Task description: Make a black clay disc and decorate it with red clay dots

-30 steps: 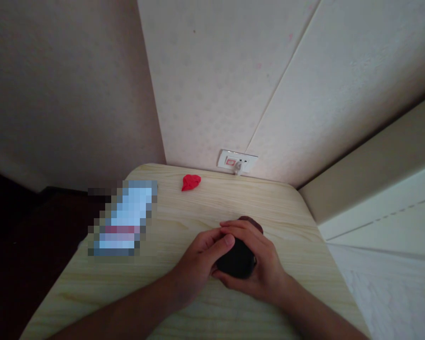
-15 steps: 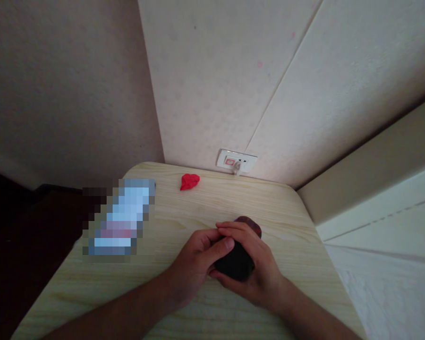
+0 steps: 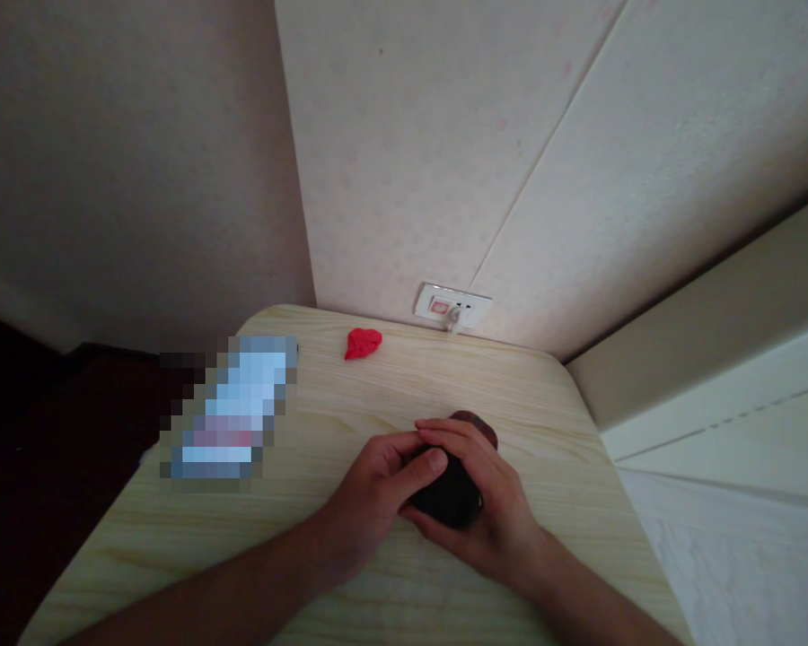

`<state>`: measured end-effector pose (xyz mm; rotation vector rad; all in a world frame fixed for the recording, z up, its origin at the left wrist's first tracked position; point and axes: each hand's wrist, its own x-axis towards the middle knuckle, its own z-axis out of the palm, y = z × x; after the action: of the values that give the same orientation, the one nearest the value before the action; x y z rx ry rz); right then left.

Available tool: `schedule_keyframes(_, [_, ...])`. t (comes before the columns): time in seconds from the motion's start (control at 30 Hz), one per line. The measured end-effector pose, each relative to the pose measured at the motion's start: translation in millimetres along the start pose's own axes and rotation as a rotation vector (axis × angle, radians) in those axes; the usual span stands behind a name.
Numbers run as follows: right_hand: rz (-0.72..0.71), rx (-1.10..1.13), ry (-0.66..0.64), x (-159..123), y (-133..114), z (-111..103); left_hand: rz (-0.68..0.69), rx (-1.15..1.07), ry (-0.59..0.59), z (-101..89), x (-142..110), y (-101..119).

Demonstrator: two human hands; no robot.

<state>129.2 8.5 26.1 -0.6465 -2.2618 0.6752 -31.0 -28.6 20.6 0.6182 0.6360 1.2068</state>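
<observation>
A black rounded object point(image 3: 450, 495) with a smooth face is held between both palms, low over the table. Its far end shows dark reddish-brown beyond my fingers; its exact kind cannot be made out. My left hand point(image 3: 379, 493) grips it from the left, with the thumb laid across its top. From the right, my right hand point(image 3: 502, 507) wraps round it, its fingers reaching over the far side to meet the left hand's fingers. Much of the object is hidden under both hands.
A light wood-grain table point(image 3: 310, 467) stands against the wall. Beyond my hands lies a crumpled red piece point(image 3: 363, 343). A blurred-out phone-like device point(image 3: 242, 404) sits at the left edge. A wall socket point(image 3: 452, 307) holds a plug; a pale cabinet point(image 3: 727, 359) is on the right.
Both hands keep their grip on the black object, with hardly any movement. The whole view shifts slightly.
</observation>
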Motion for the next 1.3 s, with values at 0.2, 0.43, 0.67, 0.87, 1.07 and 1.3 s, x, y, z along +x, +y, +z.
schedule_keyframes(0.2, [0.001, -0.01, 0.006, 0, 2, 0, 0.001, -0.002, -0.024, -1.9, 1, -1])
schedule_keyframes(0.43, [-0.005, 0.007, 0.015, 0, 1, 0, 0.003, -0.031, -0.041, -1.8, 2, -2])
schedule_keyframes(0.67, [0.0, -0.016, 0.015, -1, 3, -2, -0.041, 0.019, -0.036, -4.3, 1, -2])
schedule_keyframes(0.87, [-0.087, -0.051, 0.019, 5, 0, -6, -0.018, 0.109, -0.012, -5.0, 2, -4])
schedule_keyframes(1.07, [-0.013, -0.061, 0.097, 1, 3, -5, -0.04, 0.2, 0.031, -3.0, 2, -2])
schedule_keyframes(1.3, [0.033, 0.013, -0.044, 6, 4, -10, -0.005, 0.372, 0.005, -6.3, 0, 3])
